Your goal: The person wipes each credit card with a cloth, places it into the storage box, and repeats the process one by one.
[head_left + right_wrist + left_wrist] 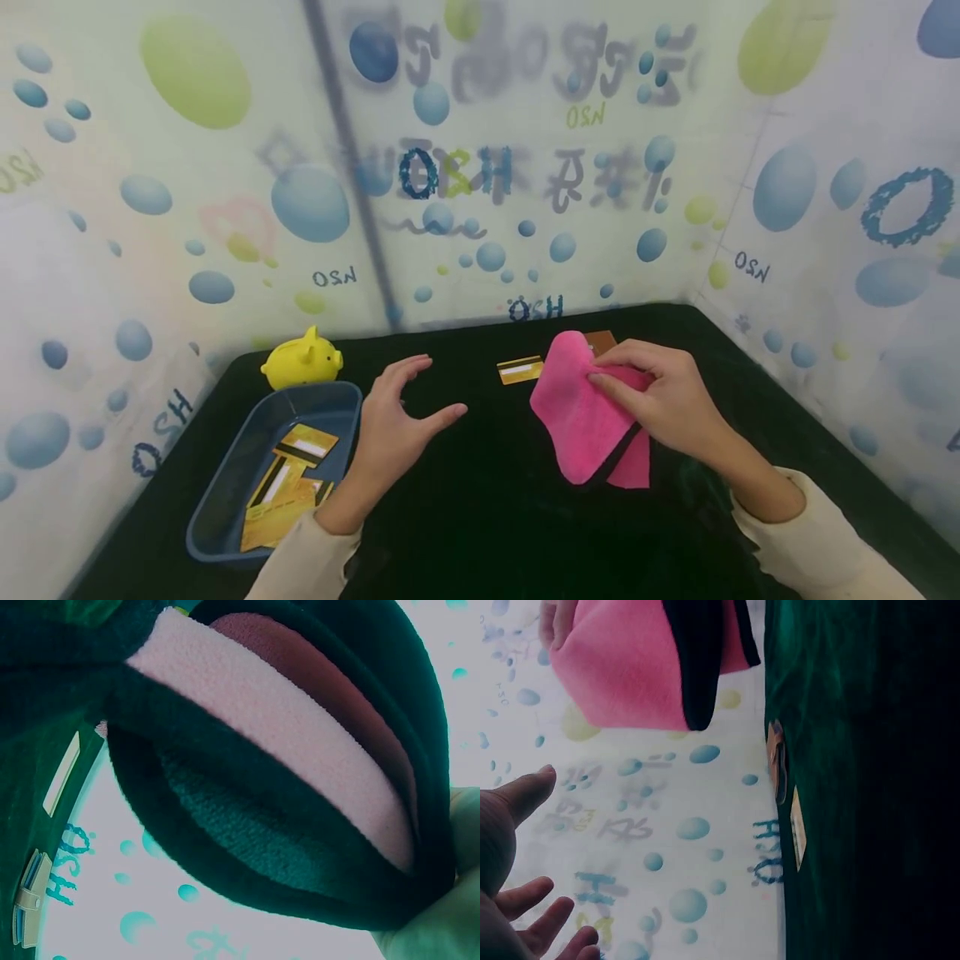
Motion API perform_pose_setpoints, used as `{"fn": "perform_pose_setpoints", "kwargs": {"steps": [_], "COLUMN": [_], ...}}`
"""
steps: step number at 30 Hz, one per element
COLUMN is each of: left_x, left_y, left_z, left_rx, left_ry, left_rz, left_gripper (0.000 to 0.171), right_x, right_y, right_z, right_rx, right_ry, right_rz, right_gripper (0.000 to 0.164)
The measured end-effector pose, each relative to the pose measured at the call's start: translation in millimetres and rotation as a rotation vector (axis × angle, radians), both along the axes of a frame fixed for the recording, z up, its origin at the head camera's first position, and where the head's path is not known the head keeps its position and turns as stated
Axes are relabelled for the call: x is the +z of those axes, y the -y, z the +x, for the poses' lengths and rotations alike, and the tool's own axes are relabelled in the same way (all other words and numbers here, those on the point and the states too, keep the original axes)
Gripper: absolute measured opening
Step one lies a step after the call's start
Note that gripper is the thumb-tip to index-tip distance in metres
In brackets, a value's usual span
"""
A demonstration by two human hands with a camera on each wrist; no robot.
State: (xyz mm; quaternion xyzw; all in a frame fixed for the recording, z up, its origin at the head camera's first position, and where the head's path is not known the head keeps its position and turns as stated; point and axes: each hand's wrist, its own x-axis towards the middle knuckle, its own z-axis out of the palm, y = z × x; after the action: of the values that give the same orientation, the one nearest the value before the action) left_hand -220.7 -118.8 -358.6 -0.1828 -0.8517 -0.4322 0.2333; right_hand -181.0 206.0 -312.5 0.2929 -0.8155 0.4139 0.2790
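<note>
My right hand (671, 400) pinches a bright pink cloth (573, 408) with black edging between thumb and fingers, holding it above the dark table. The fabric hangs in folds, and its layers and dark bands fill much of the right wrist view, where the cloth (300, 750) hides most of that hand. To the left of it, my left hand (393, 425) is in the air with thumb and fingers spread, touching nothing. Behind the cloth lie a gold card (519, 370) and a brown wallet (602, 341), partly covered in the head view; the right wrist view shows the wallet's (30, 900) clasp strap.
A blue tray (213, 508) with several gold cards (281, 508) stands at the left, beside my left forearm. Just behind it is a yellow piggy bank (300, 362). Curtains (480, 250) printed with bubbles enclose the back and sides of the dark green tablecloth (465, 517).
</note>
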Motion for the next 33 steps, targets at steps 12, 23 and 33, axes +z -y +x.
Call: {"fn": "perform_pose_setpoints", "kwargs": {"steps": [12,23,33], "left_x": [-15.5,-35.2,-53.0], "left_y": [-34.3,-43.1,-54.1], "left_z": [-24.2,-60.3,-98.4], "left_rx": [-0.067,-0.118,-0.128], "left_ry": [0.236,0.371,0.326], "left_rz": [0.062,0.059,0.021], "left_gripper": [0.067,0.063,0.056], "right_x": [-6.4,-12.4,-15.7], "right_y": [-2.9,-8.2,-10.8], "right_z": [-2.8,-6.0,-9.2], "right_rx": [-0.039,-0.084,-0.108], "right_ry": [-0.003,0.035,0.073], "right_rz": [-0.028,-0.025,-0.024], "right_gripper": [0.029,0.025,0.023]}}
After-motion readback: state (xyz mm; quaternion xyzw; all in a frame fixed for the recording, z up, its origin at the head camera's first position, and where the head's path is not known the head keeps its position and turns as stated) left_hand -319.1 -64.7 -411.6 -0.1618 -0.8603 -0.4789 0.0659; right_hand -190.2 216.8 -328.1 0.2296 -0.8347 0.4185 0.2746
